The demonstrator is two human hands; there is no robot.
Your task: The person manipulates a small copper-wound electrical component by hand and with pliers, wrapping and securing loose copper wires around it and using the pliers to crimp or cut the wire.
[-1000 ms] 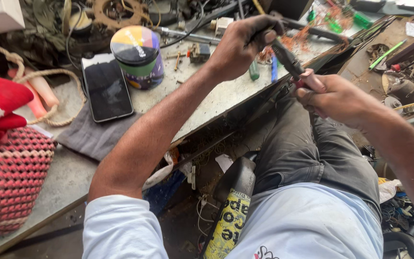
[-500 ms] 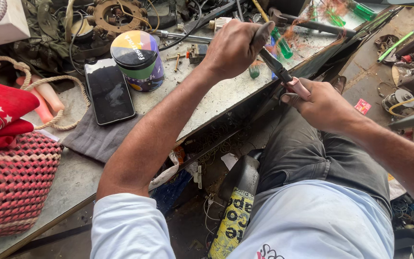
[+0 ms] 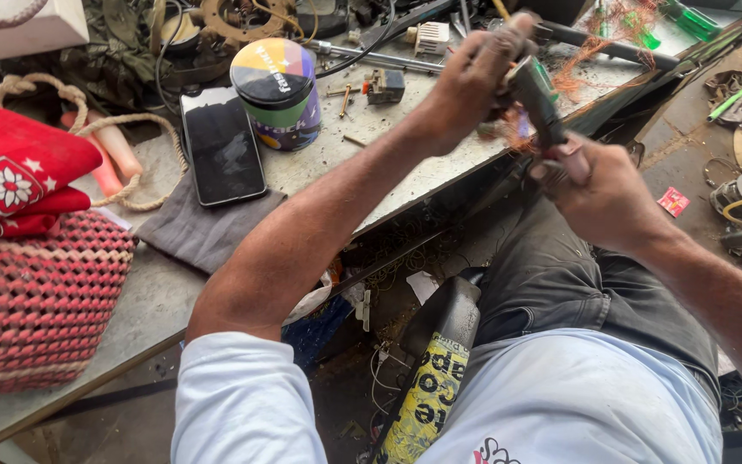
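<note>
The left hand is curling tightly around the upper end of a dark, grey-green tool part, fingers wrapped shut over it so that only the lower length is showing below the fist. The right hand is sitting just below and to the right of the left one, also closed, its fingers bunching around the bottom end of the same part where something reddish is poking out by the thumb; what exactly it is pinching there cannot be told. The two hands are nearly touching, and the part is running slantwise between them, hanging over the edge of the table, above the person's dark trousers.

Frayed copper wire is lying on the table just behind the left hand. Further out to the left of that hand, a round tin with a multicoloured lid is standing upright, and beside it a black smartphone is lying face up, partly on a grey cloth. Far off on that side, a red woven basket is sitting under a folded red cloth.
</note>
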